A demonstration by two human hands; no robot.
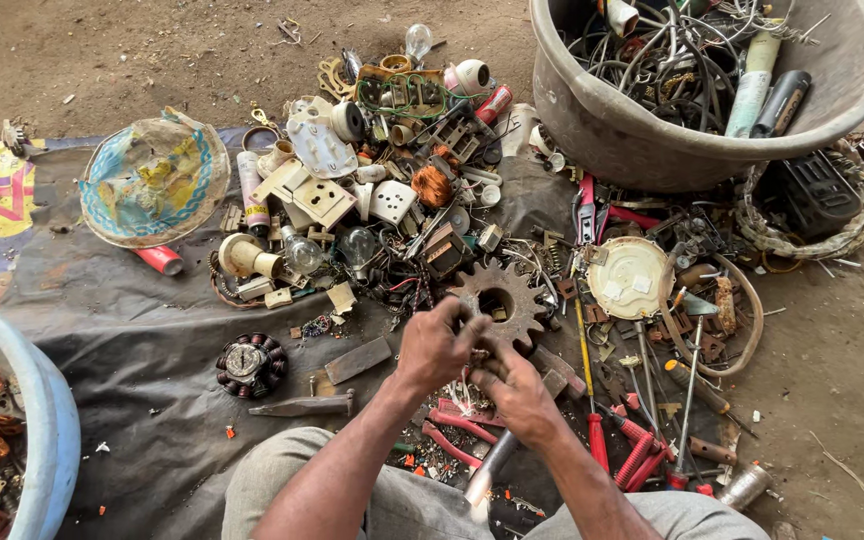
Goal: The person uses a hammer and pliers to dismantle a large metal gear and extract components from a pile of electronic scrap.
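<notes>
While the person sits over a dark sheet [142, 350] on the dirt floor, the head view shows both hands meeting just below the centre of the frame. The left hand [439, 345] has its fingers curled tight around a small part that is too hidden to identify; the right hand [519, 392] pinches in at the same spot from the lower right, fingers narrow, so both hands are equally on it. Just above the knuckles, touching or nearly so, lies a rusty gear wheel [499, 300], flat on the sheet. Red-handled pliers [457, 425] lie under the wrists, screwdrivers [642, 440] to the right. A grey tub of wires [652, 140] fills the upper right, a blue tub [52, 430] the lower left.
</notes>
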